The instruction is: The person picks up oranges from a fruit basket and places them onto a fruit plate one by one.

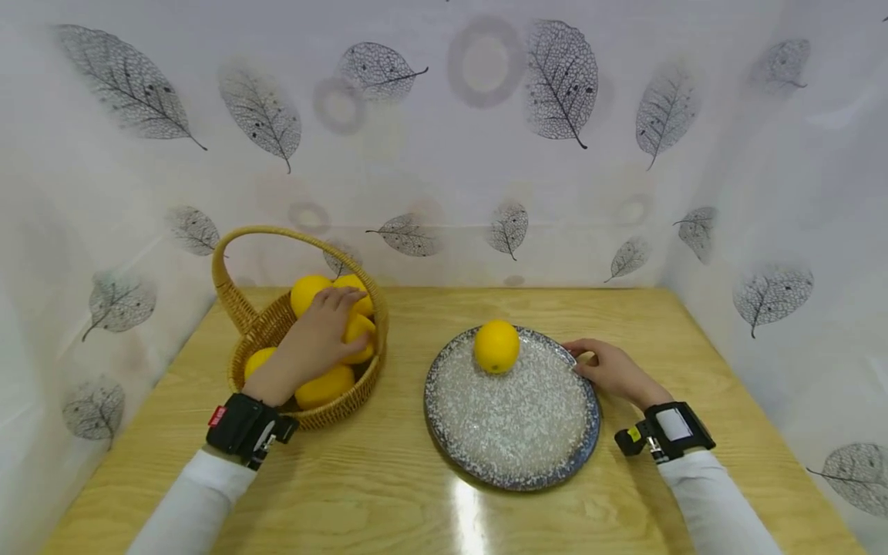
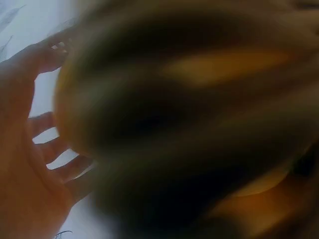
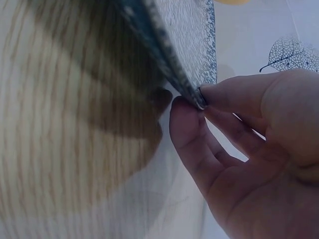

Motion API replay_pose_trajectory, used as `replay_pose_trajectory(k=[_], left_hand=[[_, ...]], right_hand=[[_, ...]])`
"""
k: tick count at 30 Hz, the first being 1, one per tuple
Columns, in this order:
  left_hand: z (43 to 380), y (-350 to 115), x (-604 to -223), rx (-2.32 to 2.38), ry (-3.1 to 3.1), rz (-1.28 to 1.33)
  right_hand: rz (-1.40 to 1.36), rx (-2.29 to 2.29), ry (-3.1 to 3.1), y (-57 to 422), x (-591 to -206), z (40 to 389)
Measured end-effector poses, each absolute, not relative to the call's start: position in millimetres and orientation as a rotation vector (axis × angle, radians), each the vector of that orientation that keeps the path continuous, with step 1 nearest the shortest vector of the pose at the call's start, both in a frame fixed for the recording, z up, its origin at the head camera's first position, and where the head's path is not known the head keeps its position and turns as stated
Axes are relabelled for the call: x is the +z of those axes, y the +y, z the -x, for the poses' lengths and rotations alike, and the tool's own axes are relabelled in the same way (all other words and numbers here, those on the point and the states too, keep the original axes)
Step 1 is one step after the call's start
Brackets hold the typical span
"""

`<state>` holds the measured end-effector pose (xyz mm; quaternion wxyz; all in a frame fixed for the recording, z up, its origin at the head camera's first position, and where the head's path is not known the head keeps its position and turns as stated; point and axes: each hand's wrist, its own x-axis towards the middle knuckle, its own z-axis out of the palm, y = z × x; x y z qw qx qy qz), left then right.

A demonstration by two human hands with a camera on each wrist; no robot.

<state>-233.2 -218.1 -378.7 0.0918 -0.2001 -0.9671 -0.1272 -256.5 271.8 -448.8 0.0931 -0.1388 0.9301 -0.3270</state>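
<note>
My left hand [image 1: 314, 338] reaches into a wicker basket [image 1: 354, 401] at the left, its fingers and thumb curved round a yellow fruit [image 1: 361, 331]. In the left wrist view the side of that fruit [image 2: 67, 107] shows against the fingers, while the basket's blurred weave hides much of it. More yellow fruits [image 1: 324, 388] lie around the hand. At the right, my right hand [image 1: 616, 375] pinches the rim of a round speckled grey plate [image 1: 513, 432], thumb [image 3: 234, 94] on the upper side and a finger beneath. One round yellow fruit [image 1: 496, 347] sits towards the plate's far edge.
The basket's tall arched handle [image 1: 225, 270] rises over its left and back sides. A pale wooden table [image 1: 375, 478] carries everything. Behind and at both sides hangs a white sheet [image 1: 444, 177] printed with grey leaves, close to the table's edges.
</note>
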Motion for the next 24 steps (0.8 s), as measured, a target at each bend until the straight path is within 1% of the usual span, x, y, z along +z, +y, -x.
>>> replay_pose_trajectory(k=[6, 15, 24], left_hand=[[231.7, -215.6, -381.8, -0.277, -2.876, 0.608], [229.9, -217.7, -384.7, -0.294, -2.932, 0.644], [229.5, -216.3, -377.7, -0.277, -2.923, 0.688]], right_hand=[[0.388, -0.98, 2.757, 271.0, -448.4, 254.1], [0.395, -0.973, 2.761, 272.6, -449.7, 254.3], [0.404, -0.981, 2.767, 272.1, -449.9, 254.9]])
